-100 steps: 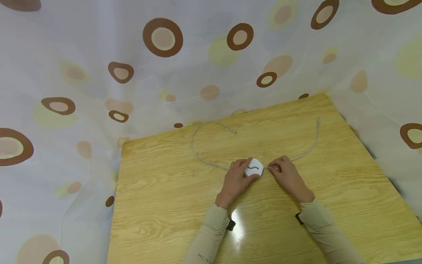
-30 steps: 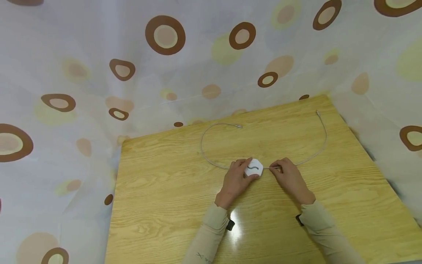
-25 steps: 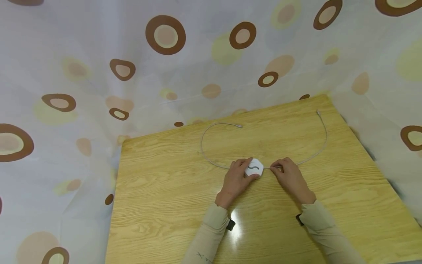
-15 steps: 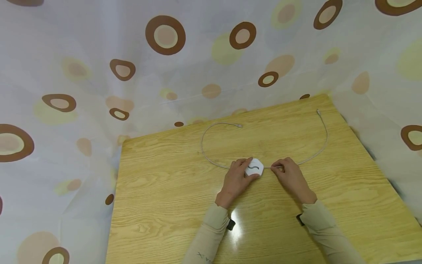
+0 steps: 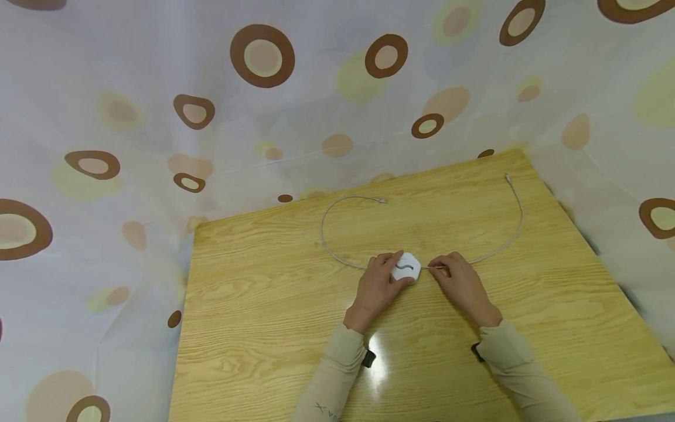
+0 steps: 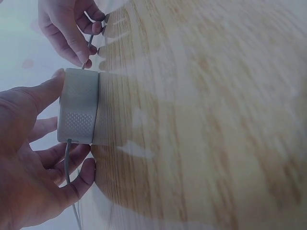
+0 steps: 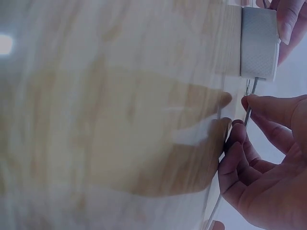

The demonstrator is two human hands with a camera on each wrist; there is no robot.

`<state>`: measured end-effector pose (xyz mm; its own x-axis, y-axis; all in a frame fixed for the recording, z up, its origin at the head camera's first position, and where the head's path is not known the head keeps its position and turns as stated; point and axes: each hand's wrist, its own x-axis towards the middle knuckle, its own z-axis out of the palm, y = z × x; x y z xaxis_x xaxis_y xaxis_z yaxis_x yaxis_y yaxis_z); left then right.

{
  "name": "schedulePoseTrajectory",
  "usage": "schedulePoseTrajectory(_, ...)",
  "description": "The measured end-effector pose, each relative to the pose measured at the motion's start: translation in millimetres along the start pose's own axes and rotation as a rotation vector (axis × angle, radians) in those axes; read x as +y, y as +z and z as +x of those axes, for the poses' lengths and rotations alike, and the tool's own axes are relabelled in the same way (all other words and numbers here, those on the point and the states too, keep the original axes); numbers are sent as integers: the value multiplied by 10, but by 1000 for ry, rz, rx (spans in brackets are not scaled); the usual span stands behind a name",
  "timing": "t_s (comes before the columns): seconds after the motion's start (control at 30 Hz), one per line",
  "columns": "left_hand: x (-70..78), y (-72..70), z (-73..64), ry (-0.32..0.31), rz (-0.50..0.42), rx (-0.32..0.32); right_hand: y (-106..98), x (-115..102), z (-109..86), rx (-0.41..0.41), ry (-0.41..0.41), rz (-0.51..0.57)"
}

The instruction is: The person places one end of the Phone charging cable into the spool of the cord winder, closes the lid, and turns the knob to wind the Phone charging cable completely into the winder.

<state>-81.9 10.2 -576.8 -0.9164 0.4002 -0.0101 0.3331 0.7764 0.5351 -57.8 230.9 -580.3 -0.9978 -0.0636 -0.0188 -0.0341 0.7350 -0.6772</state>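
A white hexagonal cable reel (image 5: pixel 405 267) with a curved slot in its top lies on the table, textured along its side in the left wrist view. My left hand (image 5: pixel 377 284) grips it from the left, thumb on the near side and a finger on the far side. A thin pale cable (image 5: pixel 323 225) runs out of both sides of the reel. Just right of the reel, my right hand (image 5: pixel 461 284) pinches the cable between thumb and fingertips; in the right wrist view a short stretch of cable (image 7: pixel 254 85) shows between the pinch and the reel.
The left cable length curls back to a connector (image 5: pixel 382 200) near the table's rear edge. On the right, the other length arcs up to a second connector (image 5: pixel 508 177) by the far corner. A patterned curtain (image 5: pixel 316 105) surrounds the wooden table (image 5: pixel 263 328).
The left connector has shifted slightly right and its loop has drawn in. The right length has bowed outward, its connector further back. My right hand moved slightly away from the reel, then back toward it.
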Motion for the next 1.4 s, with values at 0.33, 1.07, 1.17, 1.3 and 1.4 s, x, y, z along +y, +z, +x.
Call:
schedulePoseTrajectory(0.33, 5, -8, -6, 5, -8, 8, 14, -8, -10, 17, 8, -5)
schedulePoseTrajectory(1.07, -112, -64, -78, 30, -58, -34, -52, -385, -4, -107, -20, -135)
schedulePoseTrajectory(1.17, -158, -125, -121, 41, -56, -40, -3, -445, -4, -145, -70, -145)
schedulePoseTrajectory(1.3, -211, -183, -161, 70, -11, -10, 82, -517, 14, -155, -141, -132)
schedulePoseTrajectory(1.4, -263, -188, -168, 109, 55, 21, 129, -554, 50, -159, -174, -145)
